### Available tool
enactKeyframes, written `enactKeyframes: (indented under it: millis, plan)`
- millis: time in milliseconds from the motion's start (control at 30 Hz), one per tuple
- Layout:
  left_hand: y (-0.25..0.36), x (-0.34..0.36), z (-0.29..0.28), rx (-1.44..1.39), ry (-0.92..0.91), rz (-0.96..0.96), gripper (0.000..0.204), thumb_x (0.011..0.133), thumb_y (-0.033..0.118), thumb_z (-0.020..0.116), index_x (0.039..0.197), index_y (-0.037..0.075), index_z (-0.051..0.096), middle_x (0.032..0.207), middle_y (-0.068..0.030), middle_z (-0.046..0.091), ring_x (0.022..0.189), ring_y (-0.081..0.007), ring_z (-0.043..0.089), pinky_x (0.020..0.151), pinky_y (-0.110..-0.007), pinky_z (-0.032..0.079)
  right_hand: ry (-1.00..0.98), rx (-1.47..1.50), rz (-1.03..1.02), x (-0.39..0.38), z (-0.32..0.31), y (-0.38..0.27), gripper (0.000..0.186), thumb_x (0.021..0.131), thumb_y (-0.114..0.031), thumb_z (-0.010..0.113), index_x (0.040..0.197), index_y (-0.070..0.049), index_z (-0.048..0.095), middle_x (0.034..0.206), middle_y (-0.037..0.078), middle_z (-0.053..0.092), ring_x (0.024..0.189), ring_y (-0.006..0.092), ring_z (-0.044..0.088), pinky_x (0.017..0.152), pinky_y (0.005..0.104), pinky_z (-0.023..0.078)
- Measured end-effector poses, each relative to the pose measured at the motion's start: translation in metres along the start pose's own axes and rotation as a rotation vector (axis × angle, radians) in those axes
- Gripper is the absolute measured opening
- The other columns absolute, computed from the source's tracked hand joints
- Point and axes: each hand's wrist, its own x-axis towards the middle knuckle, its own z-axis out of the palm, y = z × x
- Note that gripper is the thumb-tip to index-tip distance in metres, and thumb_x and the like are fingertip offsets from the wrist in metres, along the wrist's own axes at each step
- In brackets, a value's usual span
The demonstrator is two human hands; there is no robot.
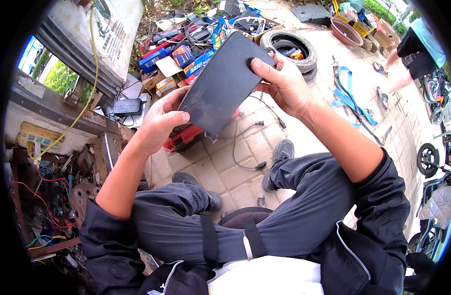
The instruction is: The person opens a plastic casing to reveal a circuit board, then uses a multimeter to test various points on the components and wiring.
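A flat black rectangular case (223, 81) is held up in front of me, tilted, its broad dull face toward me. My left hand (162, 120) grips its lower left edge, thumb on the face and fingers behind. At the upper right edge my right hand (284, 83) holds it the same way. Dusty smudges mark the lower part of the face. Beneath the case a red toolbox-like thing (186, 138) stands on the paving, partly hidden. Black cables with plugs (245, 164) trail beside it.
Boxes, cables and packaging (178, 59) pile up ahead. Tyres (292, 49) lie beyond my right hand, with a blue strap (351, 101) farther right. A yellowed power strip (38, 137) and cluttered shelf stand at left. Another person (422, 46) is at far right, near parked bikes (432, 157).
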Motion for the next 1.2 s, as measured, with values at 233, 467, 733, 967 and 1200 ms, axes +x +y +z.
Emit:
enactKeyframes:
  millis: [233, 467, 733, 967, 1200]
  plan:
    - [0.0, 0.001, -0.008, 0.031, 0.018, 0.054, 0.082, 0.07, 0.025, 0.066, 0.139, -0.009, 0.04, 0.134, -0.0146, 0.053, 0.123, -0.0206, 0.051, 0.108, -0.033, 0.034, 0.007, -0.026, 0.001, -0.002, 0.002, 0.002, 0.067, 0.078, -0.039, 0.081, 0.116, 0.006, 0.048, 0.102, 0.012, 0.062, 0.088, 0.0156, 0.066, 0.076, 0.0262, 0.057]
    - [-0.002, 0.002, -0.014, 0.044, 0.043, 0.054, 0.08, 0.069, 0.025, 0.063, 0.138, -0.009, 0.043, 0.133, -0.0142, 0.054, 0.121, -0.0206, 0.051, 0.106, -0.032, 0.035, -0.018, 0.002, 0.054, -0.007, 0.004, 0.0, 0.062, 0.083, -0.041, 0.076, 0.116, 0.003, 0.048, 0.107, 0.012, 0.061, 0.092, 0.016, 0.064, 0.08, 0.0289, 0.054]
    - [-0.002, 0.004, -0.019, 0.056, 0.065, 0.02, 0.077, 0.068, 0.025, 0.059, 0.138, -0.005, 0.046, 0.127, -0.0102, 0.057, 0.114, -0.0167, 0.055, 0.098, -0.03, 0.041, -0.072, 0.148, 0.178, -0.005, 0.002, 0.001, 0.045, 0.088, -0.039, 0.07, 0.112, -0.005, 0.053, 0.1, 0.007, 0.065, 0.085, 0.0149, 0.062, 0.082, 0.0306, 0.051]
    - [0.0, 0.006, -0.02, 0.043, 0.075, 0.031, 0.076, 0.07, 0.027, 0.057, 0.138, -0.003, 0.045, 0.126, -0.009, 0.058, 0.111, -0.0169, 0.057, 0.093, -0.031, 0.045, -0.076, 0.167, 0.208, 0.002, -0.005, 0.01, 0.033, 0.093, -0.029, 0.064, 0.113, -0.005, 0.055, 0.106, 0.008, 0.065, 0.094, 0.0168, 0.063, 0.088, 0.0352, 0.052]
    - [0.002, 0.001, -0.019, 0.008, 0.097, -0.017, 0.076, 0.071, 0.025, 0.054, 0.141, -0.002, 0.042, 0.132, -0.0089, 0.053, 0.117, -0.0178, 0.053, 0.096, -0.034, 0.043, -0.028, 0.208, 0.227, 0.002, -0.004, 0.014, 0.03, 0.092, -0.023, 0.064, 0.113, -0.004, 0.055, 0.105, 0.009, 0.065, 0.093, 0.0182, 0.064, 0.088, 0.0362, 0.052]
